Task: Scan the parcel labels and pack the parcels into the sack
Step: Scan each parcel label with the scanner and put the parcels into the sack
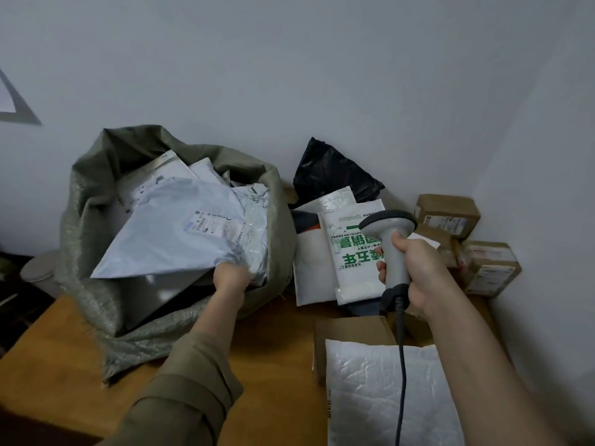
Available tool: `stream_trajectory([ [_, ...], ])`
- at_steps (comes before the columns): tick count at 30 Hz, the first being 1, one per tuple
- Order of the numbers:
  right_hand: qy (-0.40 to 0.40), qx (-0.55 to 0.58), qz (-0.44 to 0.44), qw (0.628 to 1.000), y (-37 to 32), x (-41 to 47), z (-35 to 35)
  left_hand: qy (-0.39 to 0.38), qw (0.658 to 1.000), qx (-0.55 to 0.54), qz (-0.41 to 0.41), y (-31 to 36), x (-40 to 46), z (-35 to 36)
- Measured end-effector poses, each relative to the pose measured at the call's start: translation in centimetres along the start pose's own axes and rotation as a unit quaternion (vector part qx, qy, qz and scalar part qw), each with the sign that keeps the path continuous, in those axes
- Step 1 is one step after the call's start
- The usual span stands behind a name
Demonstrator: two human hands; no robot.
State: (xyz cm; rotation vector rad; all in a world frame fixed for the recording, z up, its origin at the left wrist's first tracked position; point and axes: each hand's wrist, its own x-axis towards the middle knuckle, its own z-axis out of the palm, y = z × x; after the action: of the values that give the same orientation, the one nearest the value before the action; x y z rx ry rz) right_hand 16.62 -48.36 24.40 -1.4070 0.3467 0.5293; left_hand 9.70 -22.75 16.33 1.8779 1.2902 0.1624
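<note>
Green woven sack [96,252] sits on my wooden desk [48,365], and I use it as my marker for where things are. I only have the head view, so I go through that.

My left hand [232,278] is at the near side of the sack's mouth. Its fingers are curled tight on one corner of a pale blue-grey parcel [180,233]. That parcel lies across the open top of the sack with its label [214,225] facing up. More parcels are already inside, under it and behind it.

My right hand [415,272] is off to the right of the sack, wrapped around the handle of the grey scanner [391,239]. The scanner's cord hangs down toward me.

I think I am at the packing step for this parcel. Next I should push it down into the sack and let go.

Right of the sack, more parcels wait: a white bag with green writing [351,255], a black bag [331,172], some brown boxes [447,214] and a white padded mailer [380,394]. I would pick one and point the scanner at its label.
</note>
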Motion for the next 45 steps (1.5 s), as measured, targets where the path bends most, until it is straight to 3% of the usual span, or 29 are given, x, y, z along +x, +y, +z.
stream_trajectory([
  [1, 0.006, 0.002, -0.001, 1.0, 0.0, 0.0, -0.2, 0.028, 0.993, -0.109, -0.034, 0.3, -0.1, -0.2],
  [2, 0.013, 0.004, -0.003, 1.0, -0.1, 0.0, -0.4, 0.054, 0.964, -0.245, -0.092, 0.6, 0.6, 0.0],
  [3, 0.02, 0.006, -0.006, 1.0, -0.1, 0.0, -0.7, 0.095, 0.94, -0.3, -0.133, 0.6, 0.4, 0.0],
  [4, 0.026, 0.008, -0.009, 1.0, -0.1, 0.0, -1.0, 0.126, 0.955, -0.239, -0.119, 0.7, 0.0, 0.0],
  [6, 0.036, 0.015, -0.012, 0.999, -0.2, -0.1, -1.7, 0.233, 0.952, -0.185, -0.066, 0.9, -0.6, 0.4],
  [9, 0.049, 0.029, -0.013, 0.998, -0.4, 0.0, -2.9, 0.306, 0.928, -0.177, 0.12, 1.1, -1.9, 2.2],
  [11, 0.057, 0.032, -0.009, 0.998, -0.3, 0.2, -3.7, 0.253, 0.916, -0.167, 0.262, 1.3, -3.0, 3.8],
  [14, 0.08, 0.038, 0.001, 0.996, 0.0, 0.4, -4.9, 0.058, 0.89, -0.079, 0.446, 1.3, -5.0, 7.0],
  [15, 0.084, 0.041, 0.005, 0.996, 0.0, 0.5, -5.2, -0.038, 0.889, -0.042, 0.453, 1.1, -5.8, 8.1],
  [17, 0.088, 0.047, 0.01, 0.995, 0.2, 0.6, -5.9, -0.261, 0.886, 0.061, 0.377, 0.6, -6.9, 10.2],
  [19, 0.096, 0.054, 0.014, 0.994, 0.3, 0.6, -6.5, -0.419, 0.845, 0.184, 0.276, -0.4, -7.4, 12.3],
  [21, 0.104, 0.058, 0.021, 0.993, 0.3, 0.6, -7.3, -0.433, 0.786, 0.329, 0.295, -2.0, -7.9, 14.0],
  [23, 0.112, 0.062, 0.023, 0.991, 0.3, 0.6, -7.9, -0.376, 0.752, 0.416, 0.347, -3.6, -8.3, 15.2],
  [28, 0.133, 0.065, 0.027, 0.989, 0.5, 0.9, -9.4, -0.357, 0.817, 0.325, 0.314, -4.9, -7.9, 16.8],
  [32, 0.128, 0.081, 0.021, 0.988, 0.4, 1.1, -10.1, -0.257, 0.875, 0.297, 0.284, -4.4, -6.3, 16.2],
  [36, 0.119, 0.098, 0.02, 0.988, 0.3, 1.5, -10.5, -0.327, 0.88, 0.198, 0.283, -2.4, -6.1, 15.3],
  [38, 0.116, 0.102, 0.018, 0.988, 0.2, 1.6, -10.3, -0.345, 0.898, 0.106, 0.252, -0.6, -6.6, 14.5],
  [41, 0.108, 0.126, 0.006, 0.986, 0.1, 1.8, -10.2, -0.326, 0.921, -0.024, 0.214, 2.3, -7.5, 13.3],
  [45, 0.085, 0.162, -0.017, 0.983, -0.2, 1.8, -10.5, -0.296, 0.927, -0.11, 0.201, 4.7, -8.1, 12.2],
])
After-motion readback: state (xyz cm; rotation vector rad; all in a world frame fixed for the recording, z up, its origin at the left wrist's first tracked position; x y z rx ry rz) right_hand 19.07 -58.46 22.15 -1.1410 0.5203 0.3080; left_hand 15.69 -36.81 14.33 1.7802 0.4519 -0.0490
